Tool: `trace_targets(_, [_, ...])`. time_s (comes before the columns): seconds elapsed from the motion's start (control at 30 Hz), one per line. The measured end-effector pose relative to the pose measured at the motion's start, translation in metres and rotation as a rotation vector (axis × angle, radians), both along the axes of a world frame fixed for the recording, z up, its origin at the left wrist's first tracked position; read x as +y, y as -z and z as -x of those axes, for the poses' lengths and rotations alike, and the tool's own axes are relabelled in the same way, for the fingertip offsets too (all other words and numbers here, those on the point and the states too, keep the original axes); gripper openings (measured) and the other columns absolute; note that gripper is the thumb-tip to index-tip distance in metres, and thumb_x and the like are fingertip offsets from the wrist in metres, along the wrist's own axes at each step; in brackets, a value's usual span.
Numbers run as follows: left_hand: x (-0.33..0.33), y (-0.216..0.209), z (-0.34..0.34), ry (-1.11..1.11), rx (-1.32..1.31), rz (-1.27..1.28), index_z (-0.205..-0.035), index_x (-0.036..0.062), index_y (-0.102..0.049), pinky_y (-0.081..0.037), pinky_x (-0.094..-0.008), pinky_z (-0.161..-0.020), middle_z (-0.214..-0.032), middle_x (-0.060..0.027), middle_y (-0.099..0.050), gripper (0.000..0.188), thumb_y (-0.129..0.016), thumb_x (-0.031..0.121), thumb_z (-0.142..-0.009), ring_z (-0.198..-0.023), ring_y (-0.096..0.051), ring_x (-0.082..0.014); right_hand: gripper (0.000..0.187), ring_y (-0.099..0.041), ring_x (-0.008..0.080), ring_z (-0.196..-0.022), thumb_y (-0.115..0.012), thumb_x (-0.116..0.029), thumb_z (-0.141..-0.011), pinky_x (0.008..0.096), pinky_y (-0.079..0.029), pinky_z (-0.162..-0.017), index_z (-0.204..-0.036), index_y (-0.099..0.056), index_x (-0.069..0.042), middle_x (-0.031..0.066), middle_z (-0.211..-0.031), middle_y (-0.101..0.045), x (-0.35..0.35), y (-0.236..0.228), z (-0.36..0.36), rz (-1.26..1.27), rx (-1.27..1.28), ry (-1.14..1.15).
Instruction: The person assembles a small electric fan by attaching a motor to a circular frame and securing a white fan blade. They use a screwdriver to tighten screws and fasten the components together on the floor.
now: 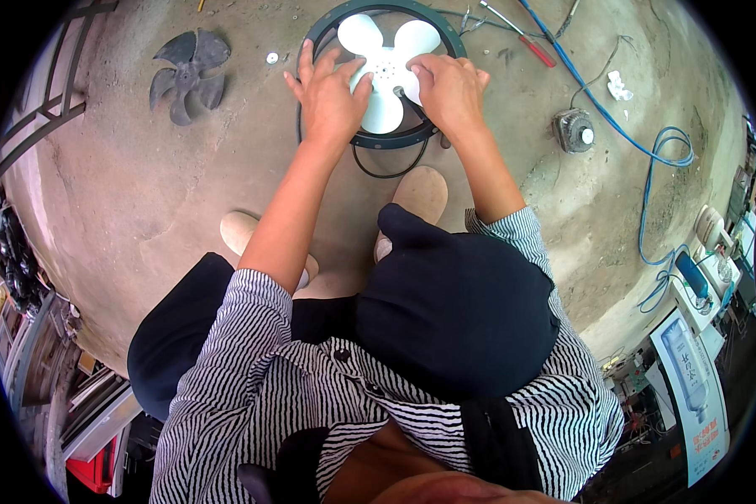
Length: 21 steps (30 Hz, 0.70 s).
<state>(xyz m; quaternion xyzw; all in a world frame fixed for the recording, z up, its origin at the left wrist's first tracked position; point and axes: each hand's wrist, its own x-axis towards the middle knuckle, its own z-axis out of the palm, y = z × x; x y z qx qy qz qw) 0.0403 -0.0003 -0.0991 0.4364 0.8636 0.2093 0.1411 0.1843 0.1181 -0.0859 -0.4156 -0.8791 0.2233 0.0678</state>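
A white fan blade with several rounded lobes sits inside a black round fan frame on the floor before me. My left hand is at the blade's left side, thumb and forefinger closed on a lobe, its other fingers stretched over the frame's rim. On the opposite side, my right hand has thumb and forefinger closed at the blade's edge, with the remaining fingers curled. My fingers partly hide the side lobes. A dark cable loops out from under the frame towards my feet.
A dark grey fan blade lies at the far left, near a small white round part. To the right are a red-handled screwdriver, a small motor, a blue hose and a crumpled white scrap.
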Motion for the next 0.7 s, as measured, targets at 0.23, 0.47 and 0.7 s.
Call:
trace_targets(0.23, [0.0004,-0.0007,-0.0001,0.002,-0.001,-0.013,-0.111,0.0183,-0.076,-0.009,-0.0647,-0.116,-0.139,-0.0088,-0.054,0.028,-0.069,0.031,-0.088,-0.147,-0.023,-0.0338,0.014,-0.062,0.028,-0.088,-0.062,-0.018,-0.088,0.0437,-0.033,-0.085,-0.088,-0.077,-0.018,0.0052,-0.084,-0.071,-0.0018,-0.0011,0.0011,-0.021,0.042,0.013])
trace_targets(0.47, [0.0015,0.0002,-0.0003,-0.001,-0.002,-0.048,-0.109,0.0172,-0.076,-0.01,-0.0654,-0.116,-0.139,-0.0076,-0.052,0.024,-0.069,0.026,-0.088,-0.146,-0.025,-0.033,0.016,-0.064,0.028,-0.093,-0.059,-0.025,-0.094,0.0453,-0.037,-0.088,-0.097,-0.074,-0.02,0.0049,-0.09,-0.071,-0.0013,-0.001,0.0004,0.062,-0.056,-0.007])
trace_targets(0.7, [0.0028,0.0002,0.0002,0.003,0.009,-0.042,-0.108,0.0174,-0.076,-0.011,-0.0653,-0.116,-0.139,-0.0078,-0.052,0.024,-0.07,0.025,-0.087,-0.145,-0.025,-0.0328,0.013,-0.064,0.0281,-0.084,-0.063,-0.02,-0.089,0.0441,-0.035,-0.085,-0.09,-0.076,-0.017,0.007,-0.084,-0.071,-0.0039,0.0047,-0.0001,-0.014,0.044,0.008])
